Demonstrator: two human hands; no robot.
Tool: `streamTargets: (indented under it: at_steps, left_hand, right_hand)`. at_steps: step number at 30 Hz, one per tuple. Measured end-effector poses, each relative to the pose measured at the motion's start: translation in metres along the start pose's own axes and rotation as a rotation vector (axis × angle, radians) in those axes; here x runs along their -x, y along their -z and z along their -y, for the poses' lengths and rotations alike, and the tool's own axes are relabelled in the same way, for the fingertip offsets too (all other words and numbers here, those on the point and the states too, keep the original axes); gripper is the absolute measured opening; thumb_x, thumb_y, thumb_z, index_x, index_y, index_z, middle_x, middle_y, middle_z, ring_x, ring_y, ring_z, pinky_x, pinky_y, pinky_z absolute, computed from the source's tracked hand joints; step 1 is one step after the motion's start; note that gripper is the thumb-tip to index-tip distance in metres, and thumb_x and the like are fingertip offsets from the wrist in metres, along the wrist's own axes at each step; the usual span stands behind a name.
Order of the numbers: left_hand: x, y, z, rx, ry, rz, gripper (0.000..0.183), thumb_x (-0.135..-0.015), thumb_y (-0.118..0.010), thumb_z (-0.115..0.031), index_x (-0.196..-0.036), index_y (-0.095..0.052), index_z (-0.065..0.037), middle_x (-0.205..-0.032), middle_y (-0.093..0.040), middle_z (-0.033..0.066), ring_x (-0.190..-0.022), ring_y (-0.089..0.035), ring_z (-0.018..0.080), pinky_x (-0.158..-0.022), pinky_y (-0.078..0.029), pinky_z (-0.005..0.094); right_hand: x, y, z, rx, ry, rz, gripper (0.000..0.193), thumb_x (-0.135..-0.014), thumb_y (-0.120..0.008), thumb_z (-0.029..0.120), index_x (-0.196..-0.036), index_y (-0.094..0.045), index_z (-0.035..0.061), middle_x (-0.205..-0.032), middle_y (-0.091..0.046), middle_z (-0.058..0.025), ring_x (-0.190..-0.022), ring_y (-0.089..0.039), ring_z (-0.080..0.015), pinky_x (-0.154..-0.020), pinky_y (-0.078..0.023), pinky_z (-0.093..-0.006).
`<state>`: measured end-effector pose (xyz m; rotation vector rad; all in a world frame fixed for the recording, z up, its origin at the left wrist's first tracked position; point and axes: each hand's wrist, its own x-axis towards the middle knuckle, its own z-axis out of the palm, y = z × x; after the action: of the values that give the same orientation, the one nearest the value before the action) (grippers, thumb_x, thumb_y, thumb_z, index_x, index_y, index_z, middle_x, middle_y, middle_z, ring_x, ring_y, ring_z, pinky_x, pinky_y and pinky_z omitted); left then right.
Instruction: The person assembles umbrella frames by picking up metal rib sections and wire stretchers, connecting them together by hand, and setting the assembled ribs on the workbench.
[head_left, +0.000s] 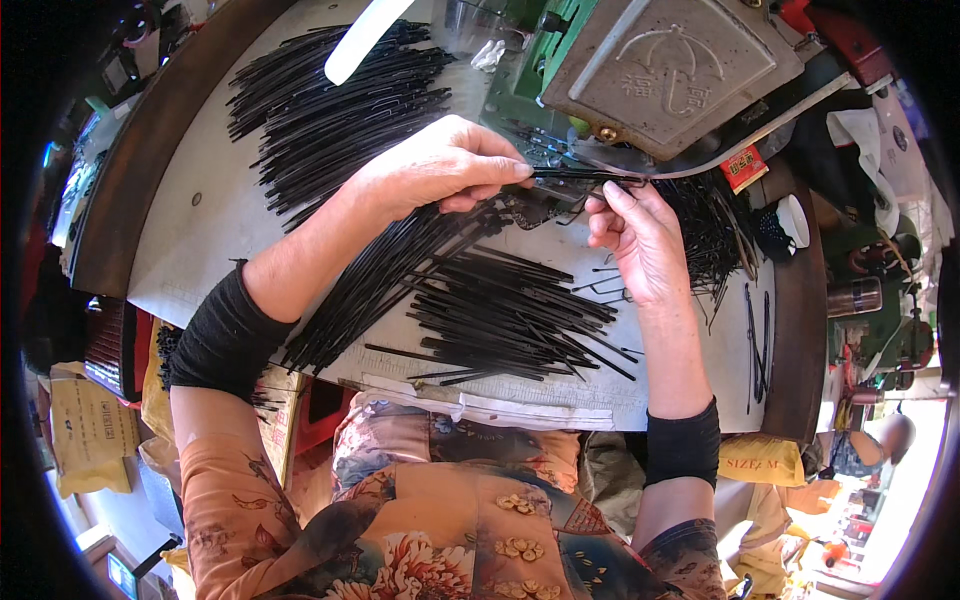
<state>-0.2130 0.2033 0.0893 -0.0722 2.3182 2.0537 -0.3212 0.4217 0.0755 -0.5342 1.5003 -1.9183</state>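
Observation:
Both hands hold a thin black umbrella rib level in front of the green machine. Its left part is pinched between the thumb and fingers of my left hand. At the right end, the thumb and forefinger of my right hand close on it, with the other fingers curled. Below my hands lies a loose pile of black ribs, and a slanting bundle of ribs is beside it on the left. A larger stack of ribs covers the table beyond my left forearm.
A green machine with a grey metal cover stands at the far side. Tangled thin black ribs lie right of my right hand, near a small red box and a white-rimmed cup. A ruler strip lines the near edge.

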Motion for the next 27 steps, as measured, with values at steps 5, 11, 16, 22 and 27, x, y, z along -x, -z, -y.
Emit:
streamTargets:
  at_steps: [5, 11, 16, 22, 27]
  left_hand:
    - [-0.001, 0.002, 0.002, -0.001, 0.011, -0.010, 0.031, -0.088, -0.060, -0.025, -0.096, -0.064, 0.005, -0.056, -0.049, -0.0020, -0.042, -0.038, 0.0023, -0.037, -0.028, 0.0181]
    - [-0.001, -0.001, 0.002, 0.006, -0.012, -0.015, 0.031, -0.087, -0.060, -0.025, -0.096, -0.064, 0.005, -0.056, -0.048, -0.0023, -0.043, -0.038, 0.0024, -0.037, -0.027, 0.0183]
    - [0.001, -0.005, -0.004, 0.000, 0.002, -0.015, 0.032, -0.087, -0.060, -0.026, -0.096, -0.064, 0.005, -0.056, -0.047, -0.0029, -0.043, -0.037, 0.0027, -0.037, -0.026, 0.0189]
    - [-0.008, -0.008, -0.006, -0.055, -0.053, -0.107, 0.031, -0.087, -0.060, -0.026, -0.095, -0.064, 0.004, -0.055, -0.046, -0.0020, -0.043, -0.036, 0.0029, -0.038, -0.027, 0.0196]
    - [-0.020, -0.009, -0.003, -0.008, 0.005, -0.103, 0.029, -0.086, -0.060, -0.024, -0.094, -0.064, 0.004, -0.054, -0.045, -0.0014, -0.043, -0.037, 0.0039, -0.038, -0.026, 0.0205]
  right_hand:
    - [0.000, 0.001, 0.000, -0.001, -0.018, 0.005, 0.022, -0.087, -0.058, 0.016, -0.102, -0.054, -0.0001, -0.082, -0.062, -0.0112, -0.064, -0.062, -0.0131, -0.056, -0.054, -0.0261]
    - [0.000, -0.001, 0.000, -0.031, 0.000, -0.010, 0.021, -0.088, -0.057, 0.014, -0.102, -0.054, -0.0004, -0.082, -0.062, -0.0112, -0.063, -0.062, -0.0132, -0.057, -0.054, -0.0262]
    - [0.000, -0.003, -0.002, -0.069, 0.026, -0.049, 0.019, -0.089, -0.056, 0.013, -0.102, -0.054, -0.0003, -0.082, -0.062, -0.0119, -0.064, -0.062, -0.0138, -0.058, -0.054, -0.0264]
    - [-0.005, -0.001, -0.004, -0.081, 0.065, -0.095, 0.018, -0.089, -0.056, 0.013, -0.101, -0.053, -0.0009, -0.083, -0.062, -0.0131, -0.064, -0.063, -0.0146, -0.058, -0.055, -0.0263]
    - [-0.010, 0.006, -0.005, -0.099, 0.082, -0.116, 0.017, -0.089, -0.055, 0.012, -0.099, -0.053, -0.0019, -0.083, -0.062, -0.0141, -0.064, -0.063, -0.0153, -0.058, -0.055, -0.0263]
